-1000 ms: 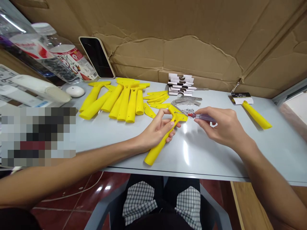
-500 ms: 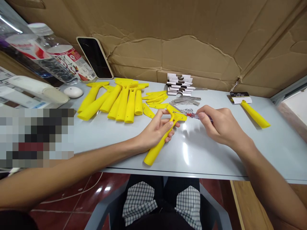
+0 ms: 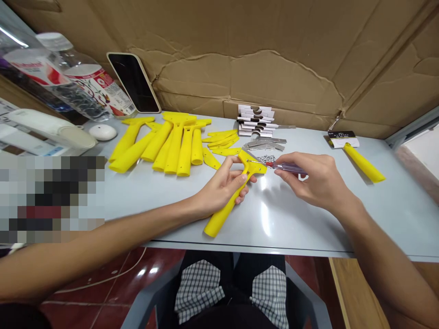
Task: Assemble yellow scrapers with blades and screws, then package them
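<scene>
My left hand [image 3: 222,186] is wrapped round a yellow scraper handle [image 3: 222,214], whose wide head points up and away from me. Between the fingers of my right hand [image 3: 310,178] is a screwdriver [image 3: 288,167] with a clear purplish handle and a red collar. Its thin shaft reaches left to a small screw spot on the scraper head. Just behind the head lies a small heap of screws [image 3: 267,159]. Thin metal blades [image 3: 265,145] are spread behind the screws, and flat yellow pieces [image 3: 221,139] lie to their left.
Several yellow handles [image 3: 176,146] lie at the left, near a white mouse [image 3: 103,132], a phone [image 3: 135,84] and bottles [image 3: 99,87]. Folded cards [image 3: 256,121] stand by the cardboard wall [image 3: 284,77]. A carded yellow scraper [image 3: 365,163] lies right.
The fingers of my right hand have shifted their hold on the screwdriver, and more of its handle shows. My left hand and the scraper have hardly moved.
</scene>
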{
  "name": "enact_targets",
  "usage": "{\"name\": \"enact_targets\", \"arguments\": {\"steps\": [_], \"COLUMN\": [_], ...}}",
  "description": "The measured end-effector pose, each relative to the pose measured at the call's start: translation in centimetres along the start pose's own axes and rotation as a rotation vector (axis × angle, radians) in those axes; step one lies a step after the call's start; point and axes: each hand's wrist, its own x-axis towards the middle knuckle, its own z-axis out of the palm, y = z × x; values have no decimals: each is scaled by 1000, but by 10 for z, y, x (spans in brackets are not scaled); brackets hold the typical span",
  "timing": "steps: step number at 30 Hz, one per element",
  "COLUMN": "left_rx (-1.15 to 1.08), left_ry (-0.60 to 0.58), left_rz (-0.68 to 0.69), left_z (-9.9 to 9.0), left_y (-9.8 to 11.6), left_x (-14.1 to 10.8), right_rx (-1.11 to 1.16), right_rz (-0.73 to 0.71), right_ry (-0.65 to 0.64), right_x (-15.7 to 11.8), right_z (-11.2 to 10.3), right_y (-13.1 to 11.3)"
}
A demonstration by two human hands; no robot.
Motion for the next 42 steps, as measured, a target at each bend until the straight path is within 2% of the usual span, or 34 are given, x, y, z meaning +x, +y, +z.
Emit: {"name": "enact_targets", "arguments": {"steps": [10, 13, 16, 23, 31, 36, 42], "left_rx": [-76, -84, -53, 23, 245, 376, 400], "left_ry": [25, 31, 53, 241, 405, 400, 356], "left_rz": [0, 5, 17, 69, 139, 187, 209], "left_z": [1, 1, 0, -4, -1, 0, -1], "left_y": [0, 1, 2, 5, 17, 19, 18], "left_x": [0, -1, 0, 2, -3, -6, -8], "right_rx": [13, -33, -113, -80, -36, -20, -9], "right_rz": [37, 66, 119, 161, 225, 244, 248], "right_ry": [7, 24, -29, -156, -271, -331, -347], "right_x": [3, 4, 5, 4, 2, 2, 3], "right_z": [1, -1, -3, 3, 11, 17, 18], "right_y": [-4, -6, -4, 4, 13, 17, 18]}}
